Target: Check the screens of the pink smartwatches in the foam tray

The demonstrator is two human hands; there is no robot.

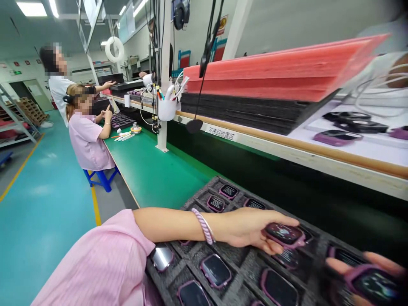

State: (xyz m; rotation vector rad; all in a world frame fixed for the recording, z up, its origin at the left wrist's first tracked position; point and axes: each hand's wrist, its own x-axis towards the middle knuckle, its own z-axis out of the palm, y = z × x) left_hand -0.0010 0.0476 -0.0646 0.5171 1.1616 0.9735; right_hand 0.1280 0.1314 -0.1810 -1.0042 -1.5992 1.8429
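Note:
My left hand (251, 227) reaches across the foam tray (181, 255), its fingers closed on a purple smartwatch case (284, 235) with a lit screen. That watch is held just above the tray's compartments. At the lower right, my right hand (379, 259) grips a second smartwatch case (372, 284), also purple with a lit display; the frame's edge and blur hide part of it. Around both hands, several watch cases sit in the dark grey tray, among them one with a dark screen (216, 270) and one showing lines of text (228, 191).
A shelf edge (242, 137) runs above the green bench (159, 170), carrying stacked pink foam sheets (270, 72) and black sheets (236, 110). A black cable end (194, 126) hangs before it. Two co-workers, one seated (87, 140), are farther left along the bench.

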